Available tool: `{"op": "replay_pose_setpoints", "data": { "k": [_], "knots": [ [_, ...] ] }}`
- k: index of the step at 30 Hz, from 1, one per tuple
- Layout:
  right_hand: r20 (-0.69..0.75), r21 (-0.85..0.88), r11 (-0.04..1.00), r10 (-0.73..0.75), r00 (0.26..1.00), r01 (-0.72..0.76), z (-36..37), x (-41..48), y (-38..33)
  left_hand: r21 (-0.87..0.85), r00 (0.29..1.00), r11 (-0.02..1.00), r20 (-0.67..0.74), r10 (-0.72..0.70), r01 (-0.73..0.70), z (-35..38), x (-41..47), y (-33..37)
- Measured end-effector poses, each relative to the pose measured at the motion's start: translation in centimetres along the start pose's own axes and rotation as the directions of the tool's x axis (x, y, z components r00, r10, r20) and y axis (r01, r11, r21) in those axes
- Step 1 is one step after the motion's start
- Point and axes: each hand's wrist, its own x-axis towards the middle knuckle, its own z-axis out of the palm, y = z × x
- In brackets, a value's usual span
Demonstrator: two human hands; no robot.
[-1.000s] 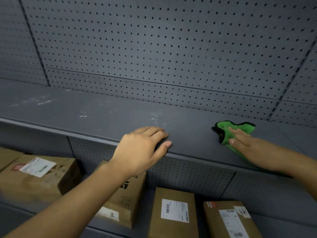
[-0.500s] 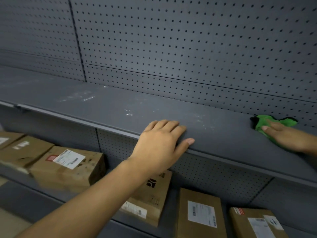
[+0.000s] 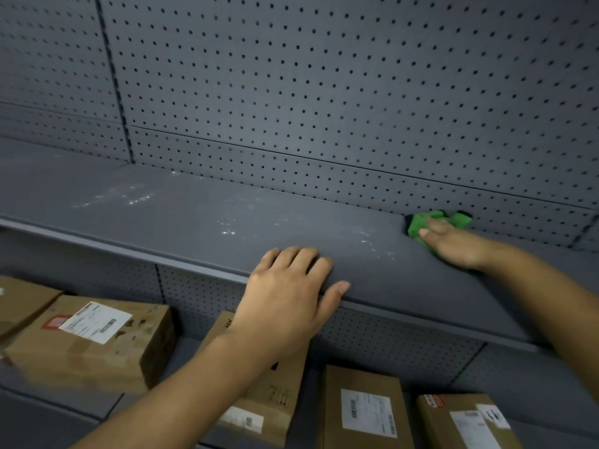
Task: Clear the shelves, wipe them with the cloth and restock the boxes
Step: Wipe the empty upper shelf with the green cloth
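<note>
**Green cloth pressed flat at the back of the upper shelf**

A grey pegboard wall [image 3: 324, 76] fills the upper view. Below it runs the upper shelf [image 3: 162, 218], bare of boxes and flecked with pale dusty marks [image 3: 136, 197]. Brown labelled boxes [image 3: 90, 341] lie on the lower shelf [image 3: 48, 413] – one partly hidden behind the left forearm.

The left hand [image 3: 288, 296] rests palm-down on the upper shelf's front edge, fingers straight and close together, thumb spread along the lip. The right hand [image 3: 453, 244] lies further back and to the right, its fingers stretched flat on the green cloth [image 3: 418, 225] – the cloth sits near the pegboard.
</note>
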Motion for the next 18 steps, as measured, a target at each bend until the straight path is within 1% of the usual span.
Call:
{"op": "replay_pose_setpoints", "data": {
  "k": [5,10,15,18],
  "knots": [
    [0.078,-0.039,0.981,-0.184,0.980,0.188,1.2,-3.2,-5.7,0.002,1.000,1.000,-0.018,0.003,-0.003,0.0,0.0,0.0],
    [0.111,-0.058,0.936,-0.338,0.934,0.346,1.7,-8.7,-7.7,0.003,1.000,1.000,0.002,0.010,-0.010,-0.1,0.1,0.0],
    [0.128,-0.038,0.914,-0.397,0.909,0.405,2.2,-13.8,-7.3,0.011,1.000,1.000,-0.020,0.013,-0.013,0.0,0.0,-0.1],
    [0.145,-0.033,0.919,-0.383,0.912,0.392,2.1,-15.9,-6.2,0.009,0.999,1.000,-0.031,0.024,-0.024,0.2,0.0,-0.1]
  ]
}}
